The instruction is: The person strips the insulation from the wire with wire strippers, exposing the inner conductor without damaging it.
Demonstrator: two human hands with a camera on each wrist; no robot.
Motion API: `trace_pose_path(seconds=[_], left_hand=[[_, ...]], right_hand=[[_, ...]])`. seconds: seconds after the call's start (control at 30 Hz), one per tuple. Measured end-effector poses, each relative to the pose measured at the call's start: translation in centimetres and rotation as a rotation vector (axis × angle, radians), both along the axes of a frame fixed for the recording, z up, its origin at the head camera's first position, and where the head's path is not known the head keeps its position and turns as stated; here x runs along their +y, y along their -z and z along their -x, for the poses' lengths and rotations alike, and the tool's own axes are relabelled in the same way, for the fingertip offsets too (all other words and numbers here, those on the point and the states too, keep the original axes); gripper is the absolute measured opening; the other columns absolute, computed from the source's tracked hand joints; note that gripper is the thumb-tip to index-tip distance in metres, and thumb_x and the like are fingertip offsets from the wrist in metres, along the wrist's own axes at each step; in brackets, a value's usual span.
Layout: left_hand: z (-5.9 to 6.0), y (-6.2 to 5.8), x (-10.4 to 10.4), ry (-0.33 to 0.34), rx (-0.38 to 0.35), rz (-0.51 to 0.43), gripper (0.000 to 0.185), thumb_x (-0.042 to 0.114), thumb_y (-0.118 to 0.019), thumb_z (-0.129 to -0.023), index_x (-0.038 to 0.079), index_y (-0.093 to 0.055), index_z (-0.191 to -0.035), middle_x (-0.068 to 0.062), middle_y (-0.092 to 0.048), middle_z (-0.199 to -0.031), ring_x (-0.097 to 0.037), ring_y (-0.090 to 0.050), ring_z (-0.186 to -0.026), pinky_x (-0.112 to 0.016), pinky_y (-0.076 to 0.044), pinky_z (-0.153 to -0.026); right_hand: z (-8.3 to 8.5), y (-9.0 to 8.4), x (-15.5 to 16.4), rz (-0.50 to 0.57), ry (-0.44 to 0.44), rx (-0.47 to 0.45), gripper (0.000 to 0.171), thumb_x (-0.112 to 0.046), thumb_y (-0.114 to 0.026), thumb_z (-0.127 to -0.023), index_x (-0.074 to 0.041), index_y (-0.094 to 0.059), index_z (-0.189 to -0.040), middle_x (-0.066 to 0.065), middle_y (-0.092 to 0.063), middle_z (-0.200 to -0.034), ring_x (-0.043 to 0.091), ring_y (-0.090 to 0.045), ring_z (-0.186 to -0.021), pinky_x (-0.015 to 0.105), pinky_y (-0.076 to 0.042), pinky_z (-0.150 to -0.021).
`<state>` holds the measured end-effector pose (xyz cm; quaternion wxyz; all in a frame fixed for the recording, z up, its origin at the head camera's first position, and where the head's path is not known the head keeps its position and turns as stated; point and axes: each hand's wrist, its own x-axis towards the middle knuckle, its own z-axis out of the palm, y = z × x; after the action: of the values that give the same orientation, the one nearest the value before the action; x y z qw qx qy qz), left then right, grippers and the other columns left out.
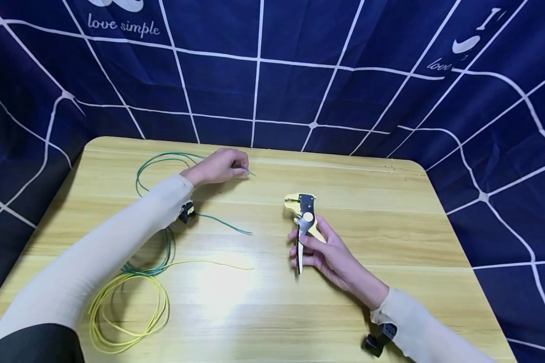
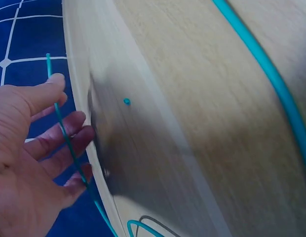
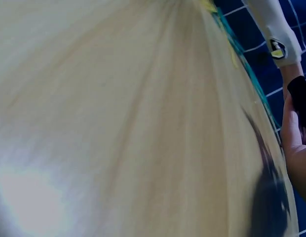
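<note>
Between thumb and fingers, my left hand (image 1: pixel 219 166) pinches a thin green wire (image 2: pixel 69 140) close to its end, near the table's back edge. The wire's tip sticks out past the thumb, and its length runs down across the fingers in the left wrist view. My right hand (image 1: pixel 333 254) grips a yellow-and-black wire stripper (image 1: pixel 306 218) by its handles, the head pointing toward the back of the table. Only part of the right hand (image 3: pixel 295 143) and a dark handle (image 3: pixel 300 101) show at the right wrist view's edge.
A loose green coil (image 1: pixel 139 176) lies behind the left forearm, and another green wire end (image 1: pixel 229 225) extends rightward. Nearer, a yellow wire coil (image 1: pixel 93 315) lies at the left. A small green speck (image 2: pixel 127 101) is on the wooden table (image 1: pixel 368 201). Blue grid-patterned cloth surrounds it.
</note>
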<state>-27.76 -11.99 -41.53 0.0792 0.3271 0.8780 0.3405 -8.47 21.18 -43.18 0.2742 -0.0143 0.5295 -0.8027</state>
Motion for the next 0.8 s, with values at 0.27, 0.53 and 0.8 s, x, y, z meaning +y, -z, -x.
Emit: trace_pose_path(seconds=[0.27, 0.53, 0.8], left_hand=[[-0.2, -0.2, -0.5, 0.023, 0.025, -0.004, 0.009, 0.011, -0.074, -0.106, 0.004, -0.08, -0.106, -0.005, -0.077, -0.103, -0.024, -0.061, -0.091, -0.043, -0.048, -0.087], [-0.6, -0.6, -0.7, 0.025, 0.046, -0.029, 0.013, 0.01, -0.071, -0.108, 0.001, -0.08, -0.112, -0.01, -0.078, -0.113, -0.028, -0.071, -0.108, -0.049, -0.052, -0.101], [-0.9, -0.3, -0.8, 0.023, 0.08, -0.051, 0.015, 0.008, -0.07, -0.108, -0.001, -0.08, -0.115, -0.016, -0.075, -0.118, -0.033, -0.068, -0.117, -0.049, -0.05, -0.108]], right_hand=[[0.8, -0.2, -0.3, -0.001, 0.012, -0.083, 0.055, -0.001, -0.063, -0.11, 0.008, -0.038, -0.158, 0.014, -0.069, -0.133, 0.022, -0.071, -0.098, 0.044, -0.062, -0.093], [1.4, 0.1, -0.6, 0.079, -0.023, -0.102, 0.044, -0.006, -0.059, -0.113, 0.002, -0.045, -0.153, 0.019, -0.069, -0.117, 0.028, -0.072, -0.108, 0.055, -0.053, -0.107], [1.7, -0.5, -1.7, -0.009, -0.029, 0.051, 0.05, -0.006, -0.06, -0.111, 0.009, -0.043, -0.155, 0.014, -0.066, -0.102, 0.026, -0.067, -0.094, 0.054, -0.06, -0.095]])
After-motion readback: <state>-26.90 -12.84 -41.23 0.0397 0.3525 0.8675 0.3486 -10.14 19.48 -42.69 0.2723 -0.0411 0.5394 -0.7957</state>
